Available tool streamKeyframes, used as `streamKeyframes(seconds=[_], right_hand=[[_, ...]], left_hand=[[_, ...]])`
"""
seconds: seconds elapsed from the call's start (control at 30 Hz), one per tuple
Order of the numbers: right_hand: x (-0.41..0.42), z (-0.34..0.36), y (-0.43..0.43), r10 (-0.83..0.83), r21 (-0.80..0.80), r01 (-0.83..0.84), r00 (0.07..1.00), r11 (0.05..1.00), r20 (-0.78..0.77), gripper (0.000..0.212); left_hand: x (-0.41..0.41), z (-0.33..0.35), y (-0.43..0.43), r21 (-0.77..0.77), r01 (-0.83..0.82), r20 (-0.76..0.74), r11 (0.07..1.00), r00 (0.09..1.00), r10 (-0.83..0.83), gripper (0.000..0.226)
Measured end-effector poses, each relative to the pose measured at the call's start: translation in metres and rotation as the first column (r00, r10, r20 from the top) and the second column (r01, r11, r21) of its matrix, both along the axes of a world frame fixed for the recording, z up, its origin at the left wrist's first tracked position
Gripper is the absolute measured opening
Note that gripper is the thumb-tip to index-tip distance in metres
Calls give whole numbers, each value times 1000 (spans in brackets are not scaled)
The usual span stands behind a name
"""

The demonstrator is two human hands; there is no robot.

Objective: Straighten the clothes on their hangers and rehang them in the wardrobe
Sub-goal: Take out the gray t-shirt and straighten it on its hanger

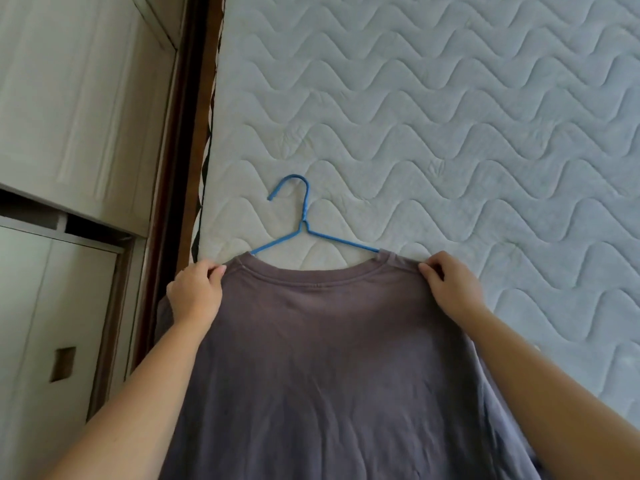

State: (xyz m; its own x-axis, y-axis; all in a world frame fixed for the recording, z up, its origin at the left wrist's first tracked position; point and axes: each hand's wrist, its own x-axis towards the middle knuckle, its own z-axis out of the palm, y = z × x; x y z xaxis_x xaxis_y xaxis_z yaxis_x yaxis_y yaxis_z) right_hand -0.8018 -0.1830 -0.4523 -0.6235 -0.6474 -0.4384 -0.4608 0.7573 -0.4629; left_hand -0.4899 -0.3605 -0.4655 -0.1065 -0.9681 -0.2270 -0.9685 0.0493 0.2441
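Note:
A grey-purple T-shirt (pixel 332 358) lies flat on the quilted white mattress (pixel 450 116), its collar toward the far side. A blue wire hanger (pixel 300 216) sits inside the neck opening, with its hook and both upper arms sticking out above the collar. My left hand (pixel 195 292) pinches the shirt's left shoulder between fingers and thumb. At the right shoulder seam, my right hand (pixel 448 284) pinches the cloth in the same way. The hanger's lower part is hidden under the fabric.
A dark wooden bed frame edge (pixel 188 140) runs along the mattress's left side. Beyond it stand white wardrobe doors (pixel 79 98), with a lower panel (pixel 52 306) that has a small recessed handle.

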Motion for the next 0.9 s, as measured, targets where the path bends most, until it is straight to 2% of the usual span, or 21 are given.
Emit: streamKeyframes(seconds=[0.1,0.23,0.37,0.5,0.67,0.83,0.9], right_hand=[[6,-3,4,16,0,-16,998,1000,-62,20],[9,-4,2,48,63,-42,995,997,-83,24],[14,10,8,37,88,-29,996,996,-86,31],[21,38,31,-31,164,43,997,986,-78,37],[35,82,90,-114,181,106,993,978,34,34],[73,129,167,23,255,-64,987,965,161,35],[92,144,200,-1,273,-67,971,960,241,38]], left_hand=[[-2,0,9,-75,27,34,997,999,-24,22],[-7,5,12,-90,17,126,996,992,-6,24],[-12,26,11,31,-106,94,994,990,103,31],[-3,57,26,151,-66,27,986,998,62,28],[26,105,90,268,-45,-17,962,999,51,30],[68,148,189,416,-217,-104,883,953,283,23],[84,165,233,478,-286,-114,831,917,382,17]])
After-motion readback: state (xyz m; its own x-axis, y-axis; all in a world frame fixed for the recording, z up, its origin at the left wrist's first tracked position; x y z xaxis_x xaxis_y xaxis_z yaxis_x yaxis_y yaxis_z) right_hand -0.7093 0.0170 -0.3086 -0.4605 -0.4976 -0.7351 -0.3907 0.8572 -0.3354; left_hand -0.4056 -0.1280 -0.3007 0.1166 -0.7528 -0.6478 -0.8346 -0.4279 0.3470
